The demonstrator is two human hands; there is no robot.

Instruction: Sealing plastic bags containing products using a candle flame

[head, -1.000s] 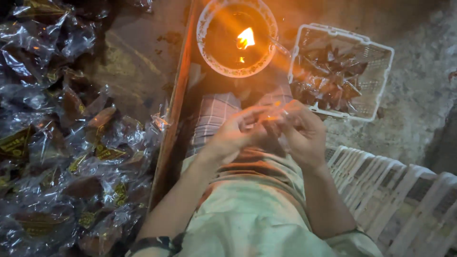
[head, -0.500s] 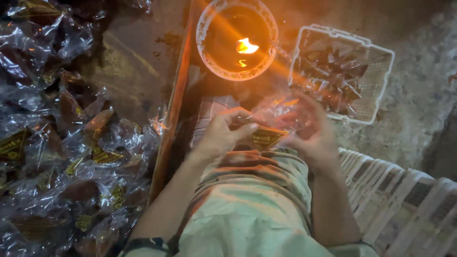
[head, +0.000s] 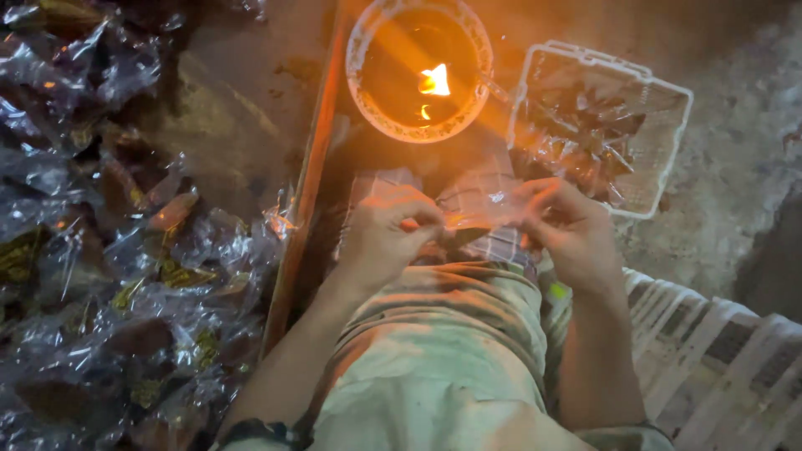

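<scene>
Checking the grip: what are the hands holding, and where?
A small clear plastic packet, pinched at its two ends: left hand on the left end, right hand on the right.

Single head view; looks steeply down, close over lap; no second view.

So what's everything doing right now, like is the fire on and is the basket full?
Flame: lit, burning in the round bowl.
Basket: upright, holding some dark wrapped pieces, not full.
Packet: clear plastic, pinched between both hands.
Left hand: closed on the packet's left end.
Right hand: closed on its right end.
Packet pile: heaped loosely at the left, beyond the wooden edge.
</scene>
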